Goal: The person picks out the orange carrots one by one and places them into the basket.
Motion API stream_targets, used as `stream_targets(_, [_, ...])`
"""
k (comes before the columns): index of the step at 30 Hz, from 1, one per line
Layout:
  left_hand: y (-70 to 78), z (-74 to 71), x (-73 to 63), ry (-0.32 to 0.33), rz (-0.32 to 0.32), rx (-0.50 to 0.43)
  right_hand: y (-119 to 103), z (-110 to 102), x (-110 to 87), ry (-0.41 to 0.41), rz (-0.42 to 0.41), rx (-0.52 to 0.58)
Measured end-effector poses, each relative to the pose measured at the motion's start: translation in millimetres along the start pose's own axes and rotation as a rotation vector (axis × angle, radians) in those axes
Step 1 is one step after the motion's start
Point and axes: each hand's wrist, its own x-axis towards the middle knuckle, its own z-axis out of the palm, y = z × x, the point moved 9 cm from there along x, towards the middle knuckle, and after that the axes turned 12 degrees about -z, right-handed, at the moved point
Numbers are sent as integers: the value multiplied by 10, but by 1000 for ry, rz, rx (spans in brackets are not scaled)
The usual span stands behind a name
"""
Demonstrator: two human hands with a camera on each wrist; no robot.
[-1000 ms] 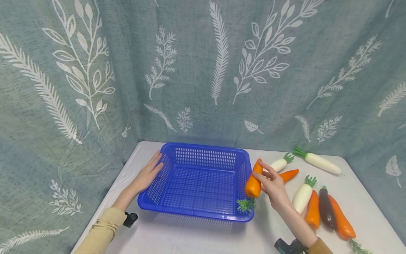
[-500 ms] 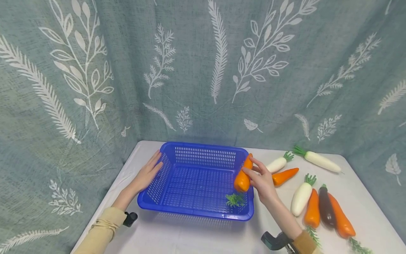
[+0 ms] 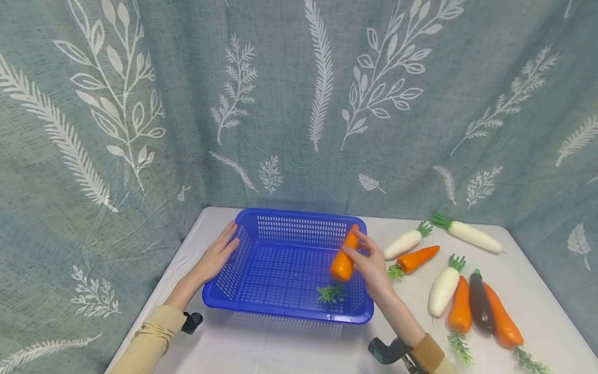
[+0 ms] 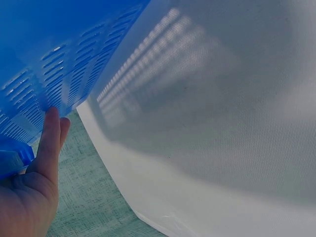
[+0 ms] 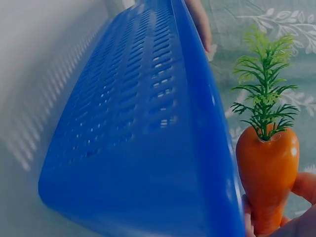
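Observation:
Over the right part of a blue plastic basket (image 3: pixel 289 315), my right hand (image 3: pixel 374 265) pinches an orange carrot (image 3: pixel 343 266) between thumb and fingers. The carrot's tip points up and away, and its green leafy top (image 3: pixel 330 293) hangs toward the near side. In the right wrist view the carrot (image 5: pixel 268 170) is beside the basket's rim (image 5: pixel 207 108), leaves upward. My left hand (image 3: pixel 217 258) rests on the basket's left rim with its fingers straight. The left wrist view has those fingers (image 4: pixel 49 143) against the slotted wall (image 4: pixel 64 64).
Right of the basket lie a small white radish (image 3: pixel 403 244), a carrot (image 3: pixel 419 258) and a longer white radish (image 3: pixel 475 237). Nearer are another white radish (image 3: pixel 444 292), a carrot (image 3: pixel 460 310), an eggplant (image 3: pixel 481 306) and a carrot (image 3: pixel 504 319). A patterned curtain (image 3: pixel 299 104) hangs behind the white table (image 3: pixel 261 348).
My right hand has carried the carrot left, from beside the basket's right rim to over its inside. The left hand has stayed on the left rim.

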Motion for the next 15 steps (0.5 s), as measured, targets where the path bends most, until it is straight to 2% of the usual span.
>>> stream_targets(15, [19, -8, -17, 6, 13, -2, 43, 298, 33, 8, -57, 20])
